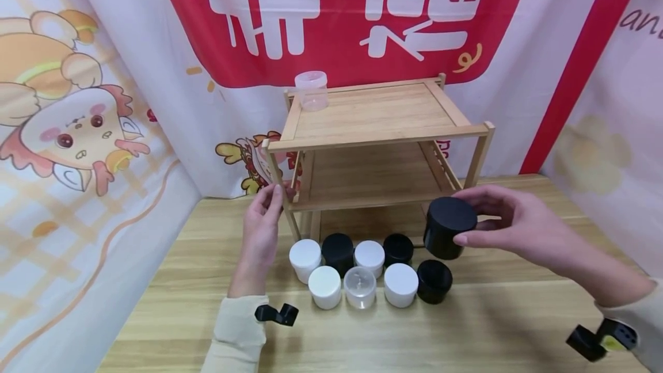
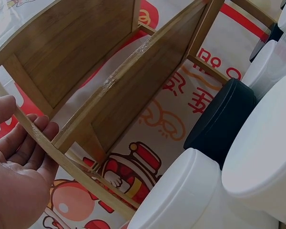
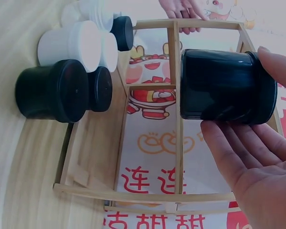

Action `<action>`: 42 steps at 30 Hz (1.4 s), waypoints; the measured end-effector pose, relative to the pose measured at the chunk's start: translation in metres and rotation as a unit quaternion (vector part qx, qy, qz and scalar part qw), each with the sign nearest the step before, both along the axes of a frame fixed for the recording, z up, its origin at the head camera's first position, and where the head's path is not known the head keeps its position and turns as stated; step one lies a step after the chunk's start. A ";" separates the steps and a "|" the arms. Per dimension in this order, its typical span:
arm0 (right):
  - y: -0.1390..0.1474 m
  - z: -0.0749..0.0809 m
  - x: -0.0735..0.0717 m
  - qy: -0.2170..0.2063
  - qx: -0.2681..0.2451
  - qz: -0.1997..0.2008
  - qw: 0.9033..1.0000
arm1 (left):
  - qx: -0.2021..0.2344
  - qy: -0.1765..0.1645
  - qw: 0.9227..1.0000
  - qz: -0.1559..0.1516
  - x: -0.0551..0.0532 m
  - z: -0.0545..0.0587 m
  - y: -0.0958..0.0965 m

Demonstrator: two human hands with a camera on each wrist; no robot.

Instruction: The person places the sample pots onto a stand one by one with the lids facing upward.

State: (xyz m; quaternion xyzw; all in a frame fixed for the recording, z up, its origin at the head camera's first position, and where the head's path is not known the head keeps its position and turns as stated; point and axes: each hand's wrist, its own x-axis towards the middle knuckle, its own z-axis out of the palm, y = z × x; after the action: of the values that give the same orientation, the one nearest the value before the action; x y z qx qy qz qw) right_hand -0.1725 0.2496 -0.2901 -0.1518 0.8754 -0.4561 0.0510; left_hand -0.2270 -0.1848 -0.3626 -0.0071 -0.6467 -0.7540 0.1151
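My right hand point(image 1: 523, 229) holds a black lidded jar point(image 1: 449, 228) between thumb and fingers, raised before the right front of a three-tier wooden shelf rack point(image 1: 383, 144). In the right wrist view the jar point(image 3: 219, 86) lies sideways across the picture, thumb at its lid end and fingers along its side. My left hand point(image 1: 263, 223) is at the rack's left front post; in the left wrist view the post point(image 2: 43, 140) passes between thumb and curled fingers. A clear jar point(image 1: 312, 92) stands on the top shelf's back left corner.
Two rows of jars stand on the wooden table point(image 1: 207, 281) before the rack: white jars point(image 1: 324, 286), black jars point(image 1: 434, 281) and one clear jar point(image 1: 359, 287). Printed cloth point(image 1: 129, 45) hangs behind and at both sides.
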 end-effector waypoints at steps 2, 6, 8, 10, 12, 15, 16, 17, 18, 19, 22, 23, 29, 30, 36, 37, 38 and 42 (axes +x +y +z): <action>0.000 0.001 0.000 0.001 -0.001 0.007 1.000 | 0.003 -0.001 1.000 0.001 0.001 -0.001 0.000; -0.002 0.004 0.000 0.002 0.001 0.015 1.000 | 0.003 -0.003 1.000 0.002 0.001 -0.002 0.000; -0.003 0.006 0.000 0.003 0.001 0.015 1.000 | -0.002 -0.005 1.000 0.003 0.001 -0.002 0.000; -0.004 0.008 -0.001 0.007 -0.003 0.017 1.000 | -0.003 0.000 1.000 0.003 0.000 -0.002 0.000; -0.006 0.011 -0.001 0.013 -0.007 0.019 1.000 | -0.006 -0.001 1.000 0.005 0.000 -0.002 0.000; -0.010 0.017 -0.002 0.017 -0.010 0.023 1.000 | -0.002 -0.002 1.000 0.010 0.000 -0.001 -0.001; -0.011 0.018 -0.002 0.018 -0.009 0.023 1.000 | -0.002 -0.004 1.000 0.011 0.000 -0.001 -0.001; -0.012 0.020 -0.002 0.017 -0.008 0.023 1.000 | -0.003 -0.008 1.000 0.012 0.000 -0.001 -0.001; -0.013 0.022 -0.002 0.017 -0.007 0.023 1.000 | -0.004 -0.010 1.000 0.012 0.001 -0.001 -0.001; -0.013 0.023 -0.002 0.018 -0.006 0.021 1.000 | -0.004 -0.010 1.000 0.010 0.000 -0.001 -0.001; -0.015 0.028 -0.003 0.024 -0.003 0.017 1.000 | -0.009 -0.009 1.000 0.005 0.001 -0.001 -0.001; -0.016 0.030 -0.003 0.028 -0.003 0.017 0.999 | -0.010 -0.008 1.000 0.004 0.000 -0.001 0.000; -0.020 0.045 -0.007 0.042 -0.007 0.017 0.999 | -0.012 -0.005 1.000 0.010 0.000 0.000 0.001; -0.021 0.048 -0.007 0.042 -0.011 0.018 0.999 | -0.013 -0.005 1.000 0.010 0.000 0.000 0.001; -0.029 0.065 -0.011 0.039 -0.025 0.012 0.999 | -0.018 -0.017 1.000 0.011 -0.001 0.000 -0.001; -0.031 0.067 -0.012 0.038 -0.022 0.007 0.999 | -0.019 -0.020 1.000 0.011 0.000 0.000 -0.001; -0.033 0.069 -0.012 0.037 -0.021 0.003 0.999 | -0.020 -0.022 1.000 0.011 0.000 0.000 -0.001; -0.039 0.077 -0.015 0.038 -0.015 -0.010 0.999 | -0.016 -0.017 1.000 0.013 -0.001 -0.001 0.000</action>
State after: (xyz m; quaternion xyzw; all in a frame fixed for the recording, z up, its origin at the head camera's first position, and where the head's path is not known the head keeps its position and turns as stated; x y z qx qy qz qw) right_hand -0.1879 0.2109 -0.2131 -0.1614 0.8713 -0.4634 0.0112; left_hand -0.2279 -0.1846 -0.3632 0.0119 -0.6608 -0.7419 0.1135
